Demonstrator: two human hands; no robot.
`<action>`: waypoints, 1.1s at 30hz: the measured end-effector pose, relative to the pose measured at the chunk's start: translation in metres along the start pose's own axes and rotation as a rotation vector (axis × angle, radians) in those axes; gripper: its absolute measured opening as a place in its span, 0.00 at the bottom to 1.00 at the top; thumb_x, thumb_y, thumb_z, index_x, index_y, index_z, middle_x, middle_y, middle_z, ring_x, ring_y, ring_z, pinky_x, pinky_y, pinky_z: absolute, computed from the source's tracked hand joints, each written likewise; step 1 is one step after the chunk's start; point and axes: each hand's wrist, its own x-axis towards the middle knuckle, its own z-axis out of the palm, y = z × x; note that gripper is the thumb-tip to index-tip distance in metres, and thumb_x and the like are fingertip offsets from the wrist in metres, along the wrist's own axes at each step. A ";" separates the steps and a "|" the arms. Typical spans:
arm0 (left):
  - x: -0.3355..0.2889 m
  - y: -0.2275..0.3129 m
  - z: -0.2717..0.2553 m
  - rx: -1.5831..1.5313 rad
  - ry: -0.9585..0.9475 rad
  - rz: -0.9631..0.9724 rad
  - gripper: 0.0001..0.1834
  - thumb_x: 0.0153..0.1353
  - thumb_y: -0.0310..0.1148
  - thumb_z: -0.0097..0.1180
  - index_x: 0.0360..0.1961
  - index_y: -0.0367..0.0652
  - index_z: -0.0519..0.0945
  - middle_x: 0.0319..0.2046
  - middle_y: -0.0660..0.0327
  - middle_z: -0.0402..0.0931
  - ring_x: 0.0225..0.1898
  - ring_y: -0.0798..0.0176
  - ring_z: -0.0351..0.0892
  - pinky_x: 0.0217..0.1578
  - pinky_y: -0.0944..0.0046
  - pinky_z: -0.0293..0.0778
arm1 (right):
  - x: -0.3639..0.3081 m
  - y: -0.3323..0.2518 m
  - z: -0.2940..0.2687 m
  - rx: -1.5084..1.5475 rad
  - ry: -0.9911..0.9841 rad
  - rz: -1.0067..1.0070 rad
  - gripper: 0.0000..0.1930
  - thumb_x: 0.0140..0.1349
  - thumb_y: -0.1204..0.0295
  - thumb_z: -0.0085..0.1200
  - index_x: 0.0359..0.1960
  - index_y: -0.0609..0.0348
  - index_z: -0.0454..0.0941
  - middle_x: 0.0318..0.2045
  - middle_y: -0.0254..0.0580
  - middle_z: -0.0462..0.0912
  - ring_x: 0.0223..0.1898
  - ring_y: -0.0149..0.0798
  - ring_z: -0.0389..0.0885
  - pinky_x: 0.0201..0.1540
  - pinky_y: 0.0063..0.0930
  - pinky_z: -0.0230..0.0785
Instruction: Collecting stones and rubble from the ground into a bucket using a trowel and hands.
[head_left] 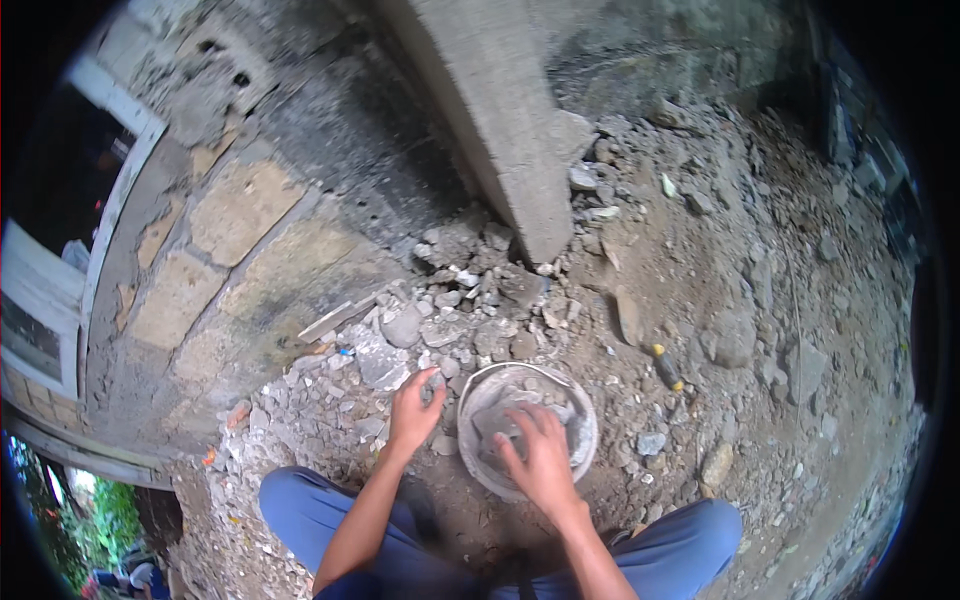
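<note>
A round, dusty, pale bucket [467, 447] stands on the rubble in front of me, with grey chunks of broken masonry [492, 420] inside. My right hand [540, 448] is over its right side, fingers spread and thumb apart, at or just above the chunks. Whether the fingertips touch them is hard to tell. Left of the bucket, my left hand [412, 412] has its fingers curled round a small grey stone [434, 380], partly hidden by the fingers. Loose stones lie beneath that hand.
A concrete pillar [500, 130] rises from the rubble ahead. Right of the bucket lies a yellow-and-black tool handle [667, 368]. A stone-block wall [245, 212] with a white window frame [95, 250] stands at left. Bigger rocks [733, 338] dot the dirt at right.
</note>
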 end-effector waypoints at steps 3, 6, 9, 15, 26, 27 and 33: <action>0.006 -0.034 0.004 0.052 0.104 0.014 0.22 0.62 0.36 0.62 0.55 0.36 0.80 0.53 0.42 0.80 0.55 0.40 0.79 0.59 0.50 0.73 | 0.016 -0.012 0.013 0.010 0.031 0.038 0.19 0.63 0.68 0.61 0.53 0.64 0.80 0.55 0.59 0.78 0.59 0.60 0.73 0.64 0.49 0.64; 0.022 -0.065 0.004 -0.005 0.154 -0.021 0.25 0.62 0.37 0.61 0.59 0.37 0.77 0.57 0.44 0.77 0.59 0.40 0.76 0.61 0.49 0.70 | 0.030 -0.025 0.035 -0.058 0.070 0.029 0.17 0.64 0.70 0.61 0.53 0.64 0.80 0.54 0.58 0.79 0.58 0.60 0.75 0.63 0.47 0.66; 0.042 -0.110 -0.004 -0.073 0.148 -0.073 0.28 0.63 0.38 0.60 0.63 0.38 0.74 0.63 0.43 0.72 0.63 0.39 0.71 0.65 0.47 0.66 | 0.031 -0.046 0.067 -0.121 0.084 0.052 0.17 0.64 0.72 0.60 0.53 0.64 0.80 0.55 0.56 0.79 0.58 0.59 0.74 0.62 0.46 0.66; 0.059 -0.168 0.002 0.059 0.307 -0.375 0.41 0.61 0.39 0.63 0.73 0.44 0.60 0.72 0.36 0.54 0.73 0.36 0.55 0.70 0.41 0.55 | 0.020 -0.073 0.103 -0.243 -0.057 0.148 0.17 0.64 0.75 0.60 0.55 0.61 0.79 0.59 0.53 0.76 0.61 0.57 0.73 0.65 0.45 0.65; 0.074 -0.236 0.026 -0.104 0.202 -0.424 0.31 0.60 0.34 0.66 0.59 0.29 0.69 0.50 0.40 0.71 0.54 0.37 0.72 0.56 0.41 0.66 | 0.037 -0.095 0.132 -0.435 -0.161 0.138 0.19 0.61 0.77 0.62 0.55 0.57 0.79 0.59 0.50 0.76 0.62 0.57 0.73 0.64 0.47 0.66; 0.074 -0.227 0.030 -0.186 0.135 -0.364 0.23 0.62 0.33 0.64 0.52 0.28 0.73 0.47 0.40 0.72 0.51 0.36 0.73 0.52 0.42 0.68 | 0.040 -0.098 0.127 -0.433 -0.152 0.119 0.20 0.61 0.77 0.62 0.55 0.57 0.79 0.59 0.50 0.77 0.61 0.57 0.74 0.64 0.47 0.66; 0.077 -0.136 -0.024 -0.447 0.143 0.058 0.13 0.66 0.29 0.58 0.46 0.29 0.76 0.42 0.41 0.75 0.44 0.35 0.75 0.43 0.43 0.68 | 0.063 -0.050 0.058 -0.451 -0.015 0.010 0.18 0.62 0.77 0.61 0.54 0.57 0.80 0.59 0.52 0.78 0.60 0.56 0.76 0.62 0.45 0.69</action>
